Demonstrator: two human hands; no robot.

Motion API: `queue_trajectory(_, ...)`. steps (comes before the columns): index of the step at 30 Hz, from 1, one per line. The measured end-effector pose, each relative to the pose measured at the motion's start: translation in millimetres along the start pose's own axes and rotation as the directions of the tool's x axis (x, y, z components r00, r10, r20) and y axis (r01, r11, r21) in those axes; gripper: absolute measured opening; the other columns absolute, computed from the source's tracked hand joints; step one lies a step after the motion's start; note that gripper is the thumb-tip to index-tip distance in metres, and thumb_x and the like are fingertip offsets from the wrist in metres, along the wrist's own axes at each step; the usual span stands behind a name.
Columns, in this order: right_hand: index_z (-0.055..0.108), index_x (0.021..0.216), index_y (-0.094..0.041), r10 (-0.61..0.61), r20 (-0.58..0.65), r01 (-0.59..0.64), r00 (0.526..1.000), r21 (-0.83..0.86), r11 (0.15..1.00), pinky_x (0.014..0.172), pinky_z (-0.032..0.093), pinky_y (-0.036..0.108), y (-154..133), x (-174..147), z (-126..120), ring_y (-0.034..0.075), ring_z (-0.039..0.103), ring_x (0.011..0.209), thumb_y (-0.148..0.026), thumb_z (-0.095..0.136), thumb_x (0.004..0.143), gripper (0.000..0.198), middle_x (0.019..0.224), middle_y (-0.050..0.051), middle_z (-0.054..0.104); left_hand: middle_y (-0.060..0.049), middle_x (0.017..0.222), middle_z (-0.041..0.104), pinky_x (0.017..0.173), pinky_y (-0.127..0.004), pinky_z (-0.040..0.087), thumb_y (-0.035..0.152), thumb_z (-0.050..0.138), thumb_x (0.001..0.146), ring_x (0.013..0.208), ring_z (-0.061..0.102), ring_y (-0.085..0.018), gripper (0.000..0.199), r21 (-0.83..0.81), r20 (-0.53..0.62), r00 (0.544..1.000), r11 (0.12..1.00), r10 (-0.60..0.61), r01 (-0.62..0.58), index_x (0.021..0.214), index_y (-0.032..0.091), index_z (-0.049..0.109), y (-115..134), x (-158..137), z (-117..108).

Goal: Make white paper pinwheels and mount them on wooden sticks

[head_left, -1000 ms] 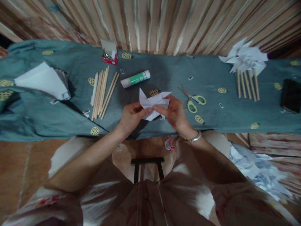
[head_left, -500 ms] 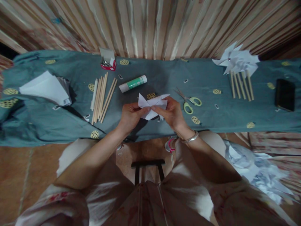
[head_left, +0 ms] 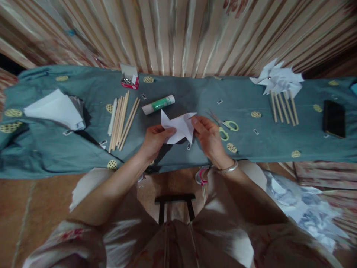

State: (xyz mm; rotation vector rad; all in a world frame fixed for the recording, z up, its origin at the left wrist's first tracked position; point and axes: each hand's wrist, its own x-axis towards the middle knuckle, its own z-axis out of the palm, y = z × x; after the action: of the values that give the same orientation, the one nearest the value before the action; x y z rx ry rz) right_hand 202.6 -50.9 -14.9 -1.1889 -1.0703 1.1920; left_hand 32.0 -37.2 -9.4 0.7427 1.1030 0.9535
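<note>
A white paper pinwheel [head_left: 180, 128] with pointed blades is held over the cloth-covered table. My left hand [head_left: 156, 139] is closed on its left side, the thumb lying on the paper near the centre. At the upper right blade, my right hand [head_left: 206, 136] pinches the paper between thumb and fingers. Just behind the pinwheel lies a glue stick [head_left: 158, 105] with a green label. Scissors [head_left: 226, 125] with pale green handles rest to the right of my right hand.
Wooden sticks [head_left: 122, 121] lie left of my hands, with a stack of white paper [head_left: 57, 111] farther left. A small red box [head_left: 129, 80] of metal pins stands behind. Finished pinwheels [head_left: 281, 80] and a black phone [head_left: 334, 118] are at right. A plastic bag of paper scraps [head_left: 309, 208] is below.
My right thumb has left the pinwheel's centre and moved out to its right blade. The pinwheel's face now shows more openly. My left thumb stays on the paper. The view has tilted slightly.
</note>
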Motion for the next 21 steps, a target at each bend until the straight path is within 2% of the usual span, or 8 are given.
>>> queue_trajectory(4,0.068,0.09,-0.028,-0.134,-0.072,0.126,0.988,-0.107,0.986,0.072,0.057,0.035,0.1,0.3,-3.7,0.018,0.066,0.077,-0.035,0.077,0.079,0.017,0.085,0.0,0.072,-0.003,0.075,0.076,0.069,-0.027,0.055,0.025,0.085,0.06,0.067,0.069,-0.014,0.019,-0.08,0.015,1.0,0.997,-0.015,0.017,0.074,0.015,0.075,1.7,1.3,-1.5)
queue_trajectory(7,0.07,0.092,-0.027,-0.219,-0.06,0.194,0.974,-0.283,0.939,0.072,0.056,0.037,-7.1,-6.0,-5.1,0.019,0.065,0.074,-0.028,0.072,0.085,0.007,0.083,0.0,0.072,-0.003,0.073,0.076,0.068,-0.025,0.055,0.021,0.082,0.06,0.065,0.067,-0.013,0.014,-0.108,0.013,0.998,0.993,-0.054,0.055,0.071,0.014,0.075,3.3,0.7,-0.2)
queue_trajectory(10,0.073,0.097,-0.026,-0.335,0.044,0.311,0.941,-0.499,0.809,0.083,0.056,0.042,-17.2,-13.9,-6.1,0.022,0.068,0.082,-0.027,0.066,0.091,0.009,0.091,0.002,0.075,-0.003,0.072,0.075,0.065,-0.025,0.054,0.019,0.08,0.062,0.063,0.067,-0.014,0.01,-0.102,0.011,0.998,0.993,-0.066,0.066,0.07,0.015,0.075,3.6,-0.6,1.5)
queue_trajectory(13,0.074,0.103,-0.026,-0.458,0.201,0.476,0.866,-0.613,0.63,0.093,0.056,0.046,-22.4,-18.6,-7.1,0.024,0.07,0.094,-0.024,0.061,0.095,0.016,0.103,0.005,0.077,-0.004,0.071,0.075,0.064,-0.025,0.054,0.019,0.079,0.064,0.063,0.067,-0.014,0.009,-0.103,0.028,0.998,0.993,-0.053,0.055,0.071,0.015,0.076,3.4,-2.2,2.5)
queue_trajectory(15,0.075,0.106,-0.026,-0.474,0.258,0.517,0.842,-0.64,0.568,0.096,0.055,0.047,-21.9,-19.5,-7.6,0.025,0.07,0.1,-0.023,0.058,0.096,0.02,0.109,0.006,0.076,-0.004,0.071,0.075,0.064,-0.026,0.055,0.018,0.079,0.064,0.063,0.068,-0.015,0.008,-0.117,0.045,0.997,0.991,-0.058,0.063,0.071,0.015,0.076,3.3,-3.0,3.0)
queue_trajectory(19,0.076,0.109,-0.026,-0.444,0.307,0.524,0.842,-0.663,0.535,0.098,0.055,0.047,-16.6,-19.7,-7.6,0.025,0.068,0.103,-0.022,0.055,0.098,0.025,0.116,0.007,0.075,-0.004,0.072,0.075,0.063,-0.026,0.054,0.019,0.08,0.065,0.062,0.067,-0.014,0.009,-0.112,0.045,0.997,0.991,-0.066,0.071,0.071,0.015,0.075,2.7,-3.5,3.5)
queue_trajectory(21,0.076,0.11,-0.026,-0.465,0.327,0.546,0.823,-0.682,0.487,0.097,0.056,0.046,-14.2,-19.9,-7.4,0.024,0.067,0.103,-0.021,0.054,0.098,0.026,0.117,0.007,0.075,-0.004,0.072,0.075,0.062,-0.026,0.053,0.019,0.08,0.065,0.061,0.066,-0.014,0.01,-0.108,0.046,0.997,0.992,-0.062,0.066,0.072,0.015,0.075,2.0,-3.5,3.4)
